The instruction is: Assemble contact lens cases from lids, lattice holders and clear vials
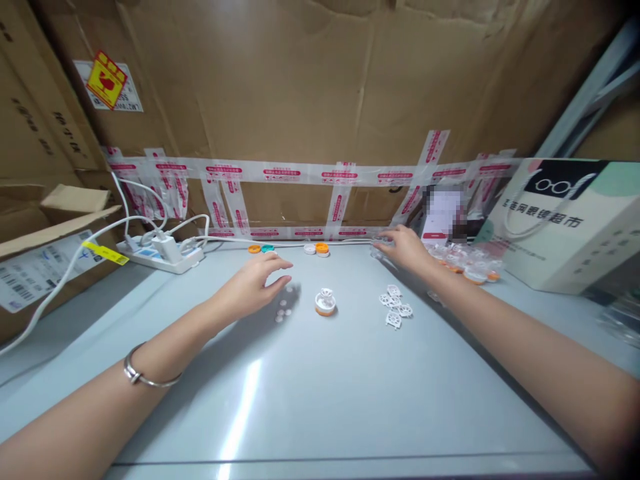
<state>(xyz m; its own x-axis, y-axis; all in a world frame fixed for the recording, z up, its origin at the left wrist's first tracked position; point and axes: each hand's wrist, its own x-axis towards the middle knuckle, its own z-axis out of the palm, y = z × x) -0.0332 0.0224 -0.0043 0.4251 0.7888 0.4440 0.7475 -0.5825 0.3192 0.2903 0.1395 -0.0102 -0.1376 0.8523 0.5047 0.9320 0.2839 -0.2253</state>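
Note:
My left hand hovers over the grey table with thumb and fingers apart, holding nothing. Below it lie several small pale round discs. My right hand reaches to the back of the table, its fingertips bent around a small clear plastic piece that is partly hidden. Between my hands stands a round white and orange part with a white openwork piece on top. Several flat white openwork pieces lie in a loose group to its right.
Orange, teal and white rings lie along the back cable. A power strip and open carton are left. Clear-and-orange parts, a phone and a paper bag stand right. A large carton walls the back.

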